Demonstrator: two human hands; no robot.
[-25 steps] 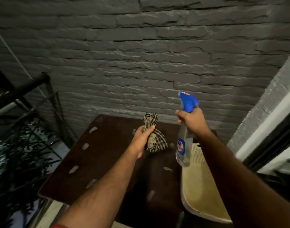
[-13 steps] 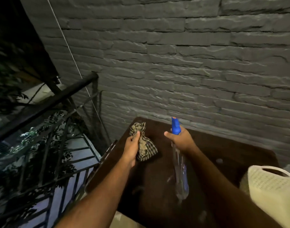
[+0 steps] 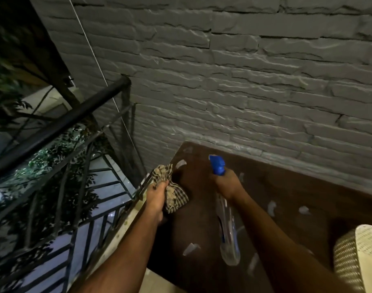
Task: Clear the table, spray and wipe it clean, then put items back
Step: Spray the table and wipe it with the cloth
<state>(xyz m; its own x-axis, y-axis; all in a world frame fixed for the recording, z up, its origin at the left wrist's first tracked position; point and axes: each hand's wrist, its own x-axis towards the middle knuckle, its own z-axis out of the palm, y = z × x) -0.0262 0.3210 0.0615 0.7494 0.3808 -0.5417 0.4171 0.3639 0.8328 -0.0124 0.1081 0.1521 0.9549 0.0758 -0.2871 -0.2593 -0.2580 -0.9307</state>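
Now, the scene as I hold it:

Left hand (image 3: pixel 157 192): closed around the checked cloth (image 3: pixel 174 194), bunched in my fist; I keep it over the left side of the table so it is ready to wipe, I think, as soon as the liquid lands.

Right hand (image 3: pixel 227 183): wrapped around the neck of the spray bottle (image 3: pixel 228 233), just under the blue trigger head (image 3: pixel 217 164); the nozzle points to the far left corner, the clear body hangs down toward me; this way I can aim at the surface without turning my wrist much.

Table (image 3: pixel 286 197): dark brown, pushed against the grey stone wall (image 3: pixel 244 81) on its far side; it seems already cleared, so my judgement is that the spraying step is in hand.

Pale marks (image 3: pixel 190 248): several light patches on the top; whether they are wet spots, reflections or residue I cannot tell.

Woven basket (image 3: pixel 354 256): near right, cut off by the frame edge; its content is not visible; if it stands on the table or beside it is unclear.

Railing (image 3: pixel 60 123): black, on the left, close to the table edge; beyond it only dark leaves and blur.

Hidden: my trigger finger is behind the hand, so I cannot say if it presses; the bottle label is too blurred to read; the near edge of the table is covered by my arms.
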